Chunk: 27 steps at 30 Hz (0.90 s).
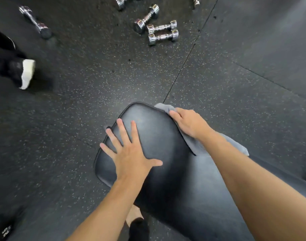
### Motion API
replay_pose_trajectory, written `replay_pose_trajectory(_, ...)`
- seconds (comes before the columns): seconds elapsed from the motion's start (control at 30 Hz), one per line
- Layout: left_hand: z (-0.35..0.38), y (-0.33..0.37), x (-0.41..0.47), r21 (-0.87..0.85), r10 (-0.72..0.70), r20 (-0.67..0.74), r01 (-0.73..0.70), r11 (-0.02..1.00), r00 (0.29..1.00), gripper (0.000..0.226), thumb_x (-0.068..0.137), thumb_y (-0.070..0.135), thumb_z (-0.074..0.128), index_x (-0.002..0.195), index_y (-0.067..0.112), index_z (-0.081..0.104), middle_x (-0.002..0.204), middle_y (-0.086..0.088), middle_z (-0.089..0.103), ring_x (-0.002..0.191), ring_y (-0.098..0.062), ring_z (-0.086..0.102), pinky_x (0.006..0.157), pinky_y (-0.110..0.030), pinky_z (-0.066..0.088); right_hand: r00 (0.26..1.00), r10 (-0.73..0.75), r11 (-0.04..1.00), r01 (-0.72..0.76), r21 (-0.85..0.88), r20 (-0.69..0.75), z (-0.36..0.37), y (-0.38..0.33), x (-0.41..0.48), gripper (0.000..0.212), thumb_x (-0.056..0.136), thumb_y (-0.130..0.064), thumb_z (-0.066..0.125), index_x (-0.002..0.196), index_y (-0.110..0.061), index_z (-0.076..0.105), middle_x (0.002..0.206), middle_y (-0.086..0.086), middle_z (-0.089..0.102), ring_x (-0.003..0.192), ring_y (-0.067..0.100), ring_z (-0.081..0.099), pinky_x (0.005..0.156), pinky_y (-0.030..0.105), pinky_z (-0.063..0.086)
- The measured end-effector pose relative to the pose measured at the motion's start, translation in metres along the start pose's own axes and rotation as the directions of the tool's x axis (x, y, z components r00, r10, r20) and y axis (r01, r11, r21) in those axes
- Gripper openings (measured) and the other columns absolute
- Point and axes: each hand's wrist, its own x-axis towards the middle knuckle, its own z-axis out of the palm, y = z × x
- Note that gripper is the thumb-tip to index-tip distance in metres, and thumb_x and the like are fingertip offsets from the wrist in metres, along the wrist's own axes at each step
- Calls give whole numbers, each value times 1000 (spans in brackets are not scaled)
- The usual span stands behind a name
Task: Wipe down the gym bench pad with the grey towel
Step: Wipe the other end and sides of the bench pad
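Note:
The black gym bench pad [154, 136] fills the lower middle of the head view, its rounded end pointing away from me. My left hand [129, 153] lies flat on the pad's left side with fingers spread, holding nothing. My right hand [188, 122] presses the grey towel [195, 145] against the pad's far right edge. The towel pokes out beyond my fingertips and trails back under my wrist, hanging off the pad's right side.
Several chrome dumbbells [162, 33] lie on the speckled rubber floor [96, 84] ahead, another dumbbell [35, 21] at the far left. A second person's black shoe with a white sole [26, 73] stands at the left. My own foot [138, 226] shows below the pad.

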Motion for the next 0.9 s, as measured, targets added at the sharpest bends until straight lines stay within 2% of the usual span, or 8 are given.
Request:
replay_pose_trajectory(0.17, 12, -22, 17, -162, 44, 71, -32, 986, 997, 156, 46, 91, 62, 146, 24, -38, 148, -9, -53, 137, -47, -41, 107, -78, -8, 985, -162, 983, 166, -82, 53, 20, -98, 59, 31, 106, -42, 34, 90, -19, 45, 117, 18, 67, 109, 37, 59, 80, 39, 37)
replay_pose_trajectory(0.33, 13, -21, 18, -173, 33, 56, -23, 985, 998, 158, 45, 93, 59, 140, 23, -46, 148, -10, -52, 136, -48, -43, 106, -79, -10, 953, -242, 895, 291, -339, 180, 45, -145, 78, 41, 101, -45, 36, 106, -22, 69, 120, 10, 70, 114, 34, 61, 91, 42, 46)
replay_pose_trajectory(0.5, 10, -24, 17, -188, 57, 102, -37, 982, 993, 154, 51, 90, 61, 143, 22, -43, 145, -12, -55, 132, -48, -46, 103, -79, -14, 934, -290, 914, 335, -228, 209, 33, -120, 75, 49, 98, -57, 33, 108, -23, 67, 118, 3, 66, 112, 28, 61, 101, 46, 44)
replay_pose_trajectory(0.6, 5, -26, 16, -199, 93, 122, -67, 978, 988, 147, 60, 83, 64, 145, 24, -39, 148, -10, -52, 135, -47, -44, 104, -76, -15, 952, -258, 949, 282, -142, 167, 28, -109, 74, 41, 101, -53, 37, 104, -20, 61, 115, 5, 63, 114, 29, 58, 99, 42, 43)
replay_pose_trajectory(0.7, -5, -42, 7, -381, 82, -77, -106, 919, 994, 105, 82, 47, 71, 158, 21, 3, 166, -5, -11, 152, -37, -6, 119, -60, 2, 946, -278, 910, 315, -269, 168, 39, -125, 70, 39, 103, -47, 35, 106, -19, 62, 104, 3, 56, 113, 34, 56, 98, 46, 42)
replay_pose_trajectory(0.77, -14, -62, 0, -621, -69, -281, -126, 774, 957, 60, 85, 10, 61, 141, 14, 41, 153, -2, 32, 140, -28, 36, 115, -42, 30, 944, -276, 853, 328, -406, 183, 49, -141, 63, 42, 103, -48, 32, 112, -22, 63, 113, 0, 59, 120, 34, 50, 101, 52, 40)
replay_pose_trajectory(0.83, -20, -85, -2, -722, -267, -382, -105, 684, 885, 45, 83, -5, 51, 124, 11, 55, 132, -1, 47, 121, -23, 51, 100, -36, 42, 933, -300, 755, 360, -547, 200, 60, -154, 55, 44, 103, -48, 29, 116, -25, 64, 127, -3, 62, 122, 32, 48, 103, 52, 34)
replay_pose_trajectory(0.9, -25, -107, 0, -733, -369, -416, -66, 677, 831, 40, 84, -6, 49, 118, 13, 58, 123, 0, 51, 113, -21, 54, 92, -34, 45, 904, -350, 654, 424, -626, 247, 74, -167, 43, 45, 103, -48, 26, 114, -28, 65, 127, -2, 66, 119, 30, 51, 104, 50, 31)
